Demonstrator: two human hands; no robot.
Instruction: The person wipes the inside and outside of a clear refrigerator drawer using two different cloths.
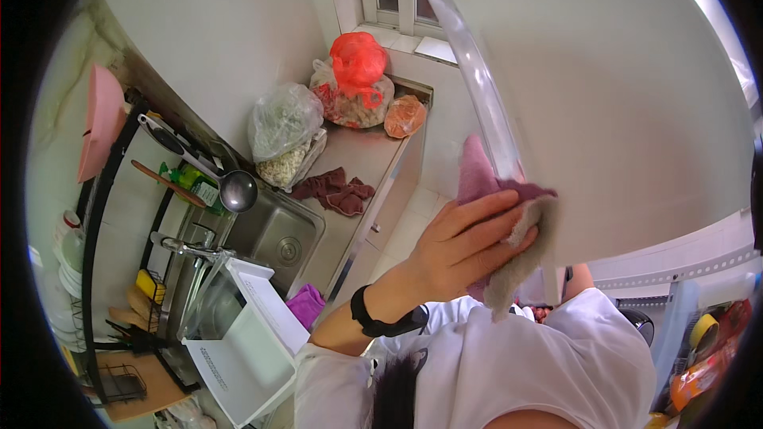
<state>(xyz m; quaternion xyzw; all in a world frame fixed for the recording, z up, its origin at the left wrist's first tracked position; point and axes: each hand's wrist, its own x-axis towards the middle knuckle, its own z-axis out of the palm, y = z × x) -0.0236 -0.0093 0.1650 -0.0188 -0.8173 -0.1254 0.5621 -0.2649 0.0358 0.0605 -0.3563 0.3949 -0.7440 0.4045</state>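
Note:
My left hand [471, 244], with a black band on the wrist, grips a folded pink and grey-beige cloth [518, 250]. The cloth is pressed around the lower end of a clear plastic strip [477, 77]. That strip runs along the left edge of a large white panel [608, 107], held up close before me. A small part of my right forearm [579, 280] shows below the panel. My right hand is out of sight behind the panel, so its grip cannot be seen.
To the left is a steel sink [283, 238] with a faucet [191, 247]. White-framed clear bins [250, 333] stand beside it. A brown cloth [337, 190] and filled plastic bags [286, 125] lie on the counter. A ladle [235, 190] hangs from a black rack [95, 238]. Shelving [670, 333] stands at right.

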